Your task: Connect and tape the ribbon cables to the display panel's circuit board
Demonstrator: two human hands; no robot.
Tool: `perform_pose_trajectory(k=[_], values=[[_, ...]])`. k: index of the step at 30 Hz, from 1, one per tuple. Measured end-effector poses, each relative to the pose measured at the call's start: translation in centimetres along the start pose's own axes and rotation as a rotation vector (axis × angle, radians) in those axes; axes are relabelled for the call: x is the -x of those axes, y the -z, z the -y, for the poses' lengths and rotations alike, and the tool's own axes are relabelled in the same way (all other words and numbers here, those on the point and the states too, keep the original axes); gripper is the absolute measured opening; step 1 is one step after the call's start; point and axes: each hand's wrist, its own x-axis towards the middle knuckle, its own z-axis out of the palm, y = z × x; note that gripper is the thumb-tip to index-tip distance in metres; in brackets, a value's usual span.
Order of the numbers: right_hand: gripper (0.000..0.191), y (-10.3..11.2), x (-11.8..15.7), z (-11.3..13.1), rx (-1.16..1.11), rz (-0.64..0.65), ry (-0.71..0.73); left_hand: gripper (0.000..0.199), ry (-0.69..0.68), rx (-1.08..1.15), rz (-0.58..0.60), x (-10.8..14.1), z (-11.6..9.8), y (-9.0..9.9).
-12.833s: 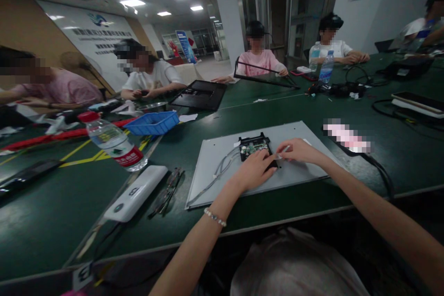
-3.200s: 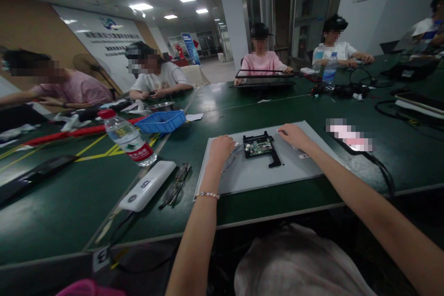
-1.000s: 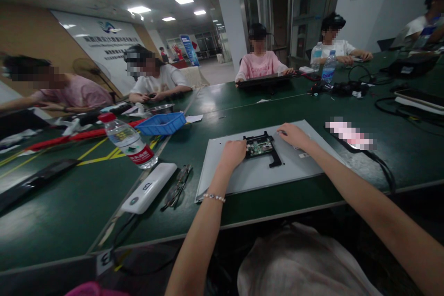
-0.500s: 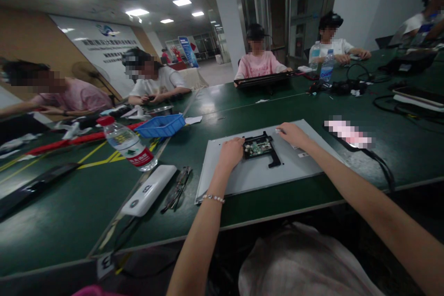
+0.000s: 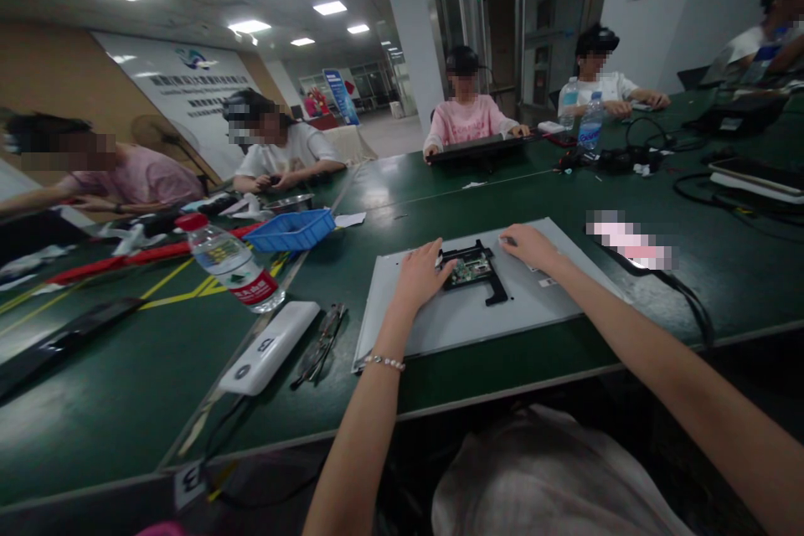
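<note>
The open left hand (image 5: 422, 276) seemingly positions the black frame (image 5: 498, 286), needing light pressure. The right hand (image 5: 529, 246) curls, grip unclear.

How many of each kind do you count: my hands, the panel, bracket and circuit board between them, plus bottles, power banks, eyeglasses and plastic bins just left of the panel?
Left hand, right hand: 2
Gray panel: 1
Black bracket: 1
Circuit board: 1
Red-capped bottle: 1
White power bank: 1
Eyeglasses: 1
Blue plastic bin: 1
Total: 9
</note>
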Motion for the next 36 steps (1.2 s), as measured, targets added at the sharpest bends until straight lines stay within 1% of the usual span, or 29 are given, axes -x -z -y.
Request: perform_pose_trajectory(k=[2, 4, 7, 10, 13, 18, 23, 27, 31, 34, 36], values=[[0.028, 0.2, 0.0, 0.4, 0.026, 0.02, -0.023, 0.073, -0.025, 0.037, 0.039, 0.1, 0.0, -0.3], [0.027, 0.4, 0.0, 0.8, 0.054, 0.03, -0.044, 0.083, -0.016, 0.081, 0.091, 0.2, 0.1, -0.7], [0.028, 0.5, 0.0, 0.9, 0.09, 0.034, -0.048, 0.092, 0.007, 0.157, 0.145, 0.3, 0.5, -1.2], [0.029, 0.5, 0.0, 0.8, 0.112, 0.026, -0.042, 0.098, 0.004, 0.231, 0.166, 0.2, 0.8, -1.5], [0.029, 0.6, 0.0, 1.0, 0.125, 0.023, -0.047, 0.1, 0.001, 0.281, 0.168, 0.0, 1.1, -1.9], [0.027, 1.2, 0.1, 1.8, 0.146, 0.062, -0.103, 0.1, 0.0, 0.298, 0.167, 0.0, 1.3, -2.3], [0.026, 1.2, 0.2, 2.0, 0.168, 0.054, -0.079, 0.103, 0.009, 0.311, 0.175, 0.1, 1.2, -2.2], [0.028, 0.7, -0.2, 1.9, 0.234, 0.046, -0.094, 0.103, -0.001, 0.317, 0.165, 0.2, 1.1, -2.1], [0.029, 0.3, -0.8, 1.7, 0.284, 0.042, -0.076, 0.101, 0.007, 0.325, 0.167, 0.3, 1.0, -2.0], [0.028, 0.6, -1.2, 2.1, 0.255, 0.039, -0.061, 0.1, 0.012, 0.327, 0.166, 0.4, 1.0, -2.0], [0.028, 1.0, -1.6, 2.8, 0.203, 0.008, -0.023, 0.099, 0.011, 0.329, 0.16, 0.4, 1.1, -2.2]])
